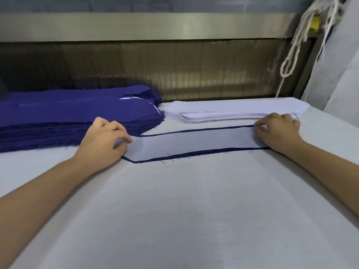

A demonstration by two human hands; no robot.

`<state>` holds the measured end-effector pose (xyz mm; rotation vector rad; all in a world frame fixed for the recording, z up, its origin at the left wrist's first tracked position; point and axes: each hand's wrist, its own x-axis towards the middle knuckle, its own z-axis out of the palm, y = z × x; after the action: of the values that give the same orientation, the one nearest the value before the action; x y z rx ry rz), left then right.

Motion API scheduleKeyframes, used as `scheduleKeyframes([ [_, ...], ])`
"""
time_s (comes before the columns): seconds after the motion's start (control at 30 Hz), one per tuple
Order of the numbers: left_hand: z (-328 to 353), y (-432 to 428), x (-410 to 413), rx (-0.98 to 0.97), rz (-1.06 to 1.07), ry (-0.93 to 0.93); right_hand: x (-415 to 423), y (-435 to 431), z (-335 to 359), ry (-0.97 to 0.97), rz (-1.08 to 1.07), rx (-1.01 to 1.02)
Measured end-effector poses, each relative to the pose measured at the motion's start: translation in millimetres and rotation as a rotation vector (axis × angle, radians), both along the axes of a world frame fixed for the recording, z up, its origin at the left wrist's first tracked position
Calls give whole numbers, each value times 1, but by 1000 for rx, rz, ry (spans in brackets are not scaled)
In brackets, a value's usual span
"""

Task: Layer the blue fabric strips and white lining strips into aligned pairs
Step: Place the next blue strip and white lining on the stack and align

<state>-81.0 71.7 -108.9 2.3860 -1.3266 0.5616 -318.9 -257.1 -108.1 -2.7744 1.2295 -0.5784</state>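
A white lining strip (194,141) lies flat on top of a blue fabric strip (186,154), whose dark edge shows along both long sides. My left hand (104,141) pinches the left end of the lining between curled fingers and thumb. My right hand (276,131) pinches the right end with curled fingertips. A thick stack of blue strips (77,115) sits at the far left. A stack of white lining strips (223,113) lies behind the pair, at the far right.
The work surface is a pale padded table (184,210) reaching to the near edge. A metal machine housing (145,26) with a dark ribbed panel runs along the back. White cords (299,45) hang at the far right beside a pale cloth-covered upright.
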Motion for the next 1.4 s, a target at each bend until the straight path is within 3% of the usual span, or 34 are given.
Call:
scheduleKeyframes([
  [0.23,13,-28,3,58,-22,-47,56,20,24,-25,317,-123],
  [0.43,23,-73,5,23,-5,17,122,45,31,17,445,-135],
  [0.77,23,-140,7,-47,-22,106,151,46,27,127,482,-370],
  [1.0,26,-160,10,-15,45,159,158,41,30,92,469,-170],
  [1.2,28,-168,10,-12,125,217,154,40,32,-92,446,-29],
  [1.4,34,-166,8,-180,72,290,147,38,31,-172,448,-166],
])
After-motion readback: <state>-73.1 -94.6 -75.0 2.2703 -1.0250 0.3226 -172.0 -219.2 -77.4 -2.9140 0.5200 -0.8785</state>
